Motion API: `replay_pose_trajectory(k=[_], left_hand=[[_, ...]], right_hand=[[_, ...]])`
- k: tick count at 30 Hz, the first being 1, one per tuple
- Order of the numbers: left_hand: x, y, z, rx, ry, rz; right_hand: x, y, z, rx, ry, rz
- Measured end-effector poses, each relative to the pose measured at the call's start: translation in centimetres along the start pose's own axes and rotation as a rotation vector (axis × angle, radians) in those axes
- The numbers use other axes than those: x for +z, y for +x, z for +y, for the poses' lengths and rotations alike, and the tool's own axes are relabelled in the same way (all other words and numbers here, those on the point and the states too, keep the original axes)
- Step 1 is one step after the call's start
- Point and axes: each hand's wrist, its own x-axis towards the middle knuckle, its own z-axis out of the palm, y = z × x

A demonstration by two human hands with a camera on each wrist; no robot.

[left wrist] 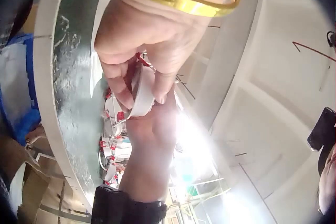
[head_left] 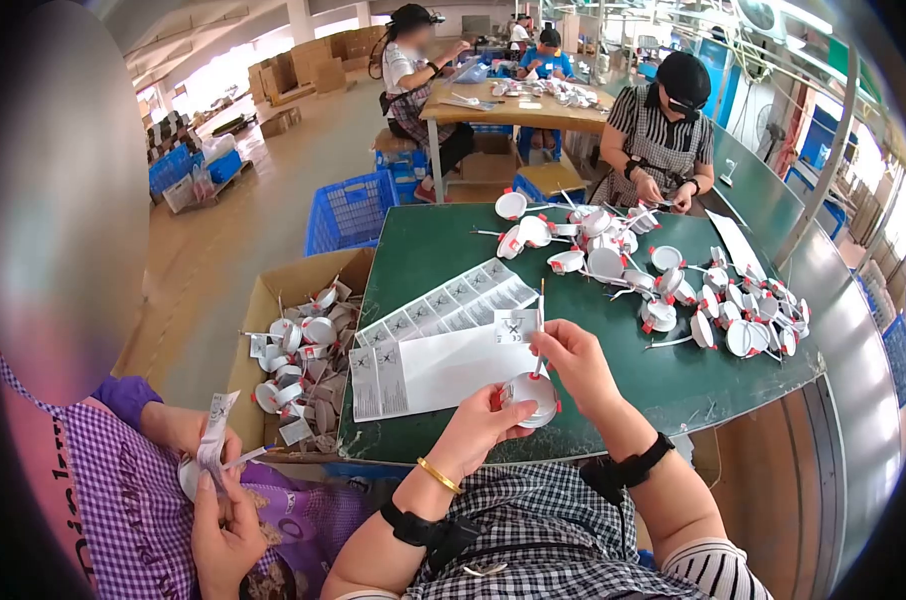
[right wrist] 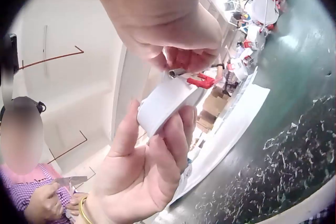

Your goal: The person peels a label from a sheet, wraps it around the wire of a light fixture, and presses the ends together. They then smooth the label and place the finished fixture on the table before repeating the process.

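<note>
Before the wearer's chest, my left hand (head_left: 473, 428) grips a small round white downlight (head_left: 535, 402) by its rim, thumb on one side and fingers on the other. Red spring clips (right wrist: 202, 80) stick out from its edge. My right hand (head_left: 585, 372) is just above it, fingertips pinching the white cable (head_left: 542, 300) that rises from the fixture. A silver printed label (head_left: 513, 327) lies against the cable at those fingertips. Beneath the hands, sheets of similar labels (head_left: 423, 318) and white backing paper (head_left: 453, 372) lie on the green table (head_left: 443, 235).
More downlights (head_left: 605, 262) are heaped across the table's far and right side. A cardboard box (head_left: 248, 345) of downlights stands left of the table, with a blue crate (head_left: 348, 212) behind. One person (head_left: 143, 440) works close at left; another (head_left: 663, 150) sits opposite.
</note>
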Motion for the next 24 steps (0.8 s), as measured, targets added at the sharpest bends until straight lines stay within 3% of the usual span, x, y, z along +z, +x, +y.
replay_pose_trajectory(k=[6,10,12,14,15,16,20,24], left_hand=[[0.0,-0.6,-0.6,0.004,-0.013,-0.017],[0.2,-0.9,-0.4,-0.023,0.004,-0.001],[0.1,-1.1,0.0,0.032,-0.008,0.030],[0.0,-1.1,0.1,0.044,0.002,0.031],[0.1,-1.1,0.0,0.033,0.004,0.031],[0.1,-1.1,-0.2,0.013,0.010,0.013],[0.0,-1.1,0.0,-0.017,0.005,0.030],[-1.3,-0.9,-0.2,0.039,-0.051,0.033]], right_hand=[[0.5,1.5,0.1,-0.075,0.018,0.135],[0.4,1.6,-2.8,-0.163,0.145,0.256],[0.3,0.9,-2.3,-0.112,0.176,0.205],[0.4,0.4,-1.2,0.024,0.048,0.033],[-0.3,1.5,0.4,-0.030,0.007,-0.036],[-0.4,2.2,-0.4,-0.148,-0.030,0.056],[-0.9,2.1,-5.6,-0.327,0.171,0.349],[-4.1,-0.2,0.7,-0.142,0.076,0.151]])
